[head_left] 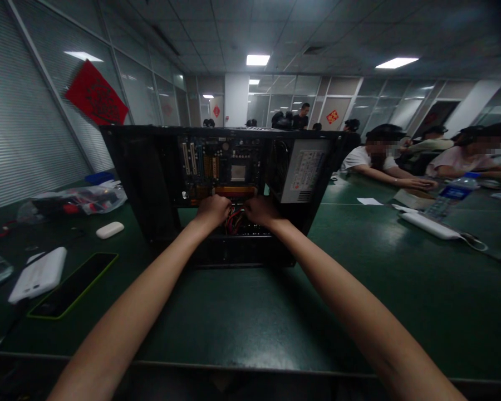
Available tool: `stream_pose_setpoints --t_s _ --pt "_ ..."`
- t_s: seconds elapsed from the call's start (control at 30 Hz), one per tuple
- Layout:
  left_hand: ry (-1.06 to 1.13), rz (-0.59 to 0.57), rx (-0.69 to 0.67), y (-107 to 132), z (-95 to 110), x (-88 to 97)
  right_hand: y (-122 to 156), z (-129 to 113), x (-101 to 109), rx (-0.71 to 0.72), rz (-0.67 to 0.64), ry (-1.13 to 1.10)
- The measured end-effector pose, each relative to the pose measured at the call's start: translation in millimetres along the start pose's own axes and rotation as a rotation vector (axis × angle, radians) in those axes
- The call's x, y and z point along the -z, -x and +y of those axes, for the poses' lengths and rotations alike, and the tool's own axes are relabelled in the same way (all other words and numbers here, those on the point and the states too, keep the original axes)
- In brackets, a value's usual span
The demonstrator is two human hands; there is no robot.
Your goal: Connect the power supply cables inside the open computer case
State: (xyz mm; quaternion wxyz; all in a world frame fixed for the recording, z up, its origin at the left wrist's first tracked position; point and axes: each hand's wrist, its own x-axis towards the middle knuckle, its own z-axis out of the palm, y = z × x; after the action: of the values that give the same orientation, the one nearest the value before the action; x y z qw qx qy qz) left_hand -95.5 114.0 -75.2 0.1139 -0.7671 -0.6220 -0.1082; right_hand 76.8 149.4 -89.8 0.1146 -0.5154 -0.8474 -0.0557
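An open black computer case [225, 253] stands on the green table in front of me, its inside facing me. A motherboard [250, 153] with orange and yellow slots [236, 191] is mounted in it, and a power supply [303, 170] with a fan sits at the right. Both arms reach into the case. My left hand [214, 210] is closed with curled fingers just below the left end of the slots. My right hand [261, 210] is curled likewise near their right end. Red and yellow cables [234, 220] lie between the hands. Whatever the fingertips hold is hidden.
On the green table [242, 317], a phone [75, 285], a white power bank [39, 274], a white earbud case [109, 230] and a plastic bag [77, 199] lie left. Rightward are a water bottle [453, 195], a white power strip [430, 223] and seated people [384, 159].
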Motion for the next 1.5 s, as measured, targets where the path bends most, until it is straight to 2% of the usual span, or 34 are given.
stream_pose_setpoints --t_s 1.03,1.13,1.27,1.37,1.5 --pt "0.106 0.008 0.037 -4.1 -5.0 -6.3 -0.2 -2.0 -0.6 -0.011 0.004 -0.037" --pt "0.151 0.009 0.067 1.6 -11.2 -0.9 4.7 -0.5 2.3 0.015 0.022 -0.065" --pt "0.184 0.017 0.165 22.7 -28.8 6.1 12.5 2.5 5.2 0.087 0.028 -0.121" --pt "0.210 -0.054 0.176 36.7 -43.0 1.0 13.7 3.8 2.7 0.138 0.030 -0.168" --pt "0.281 -0.193 0.110 39.5 -52.9 -10.3 11.4 5.5 -1.8 0.170 0.037 -0.223"
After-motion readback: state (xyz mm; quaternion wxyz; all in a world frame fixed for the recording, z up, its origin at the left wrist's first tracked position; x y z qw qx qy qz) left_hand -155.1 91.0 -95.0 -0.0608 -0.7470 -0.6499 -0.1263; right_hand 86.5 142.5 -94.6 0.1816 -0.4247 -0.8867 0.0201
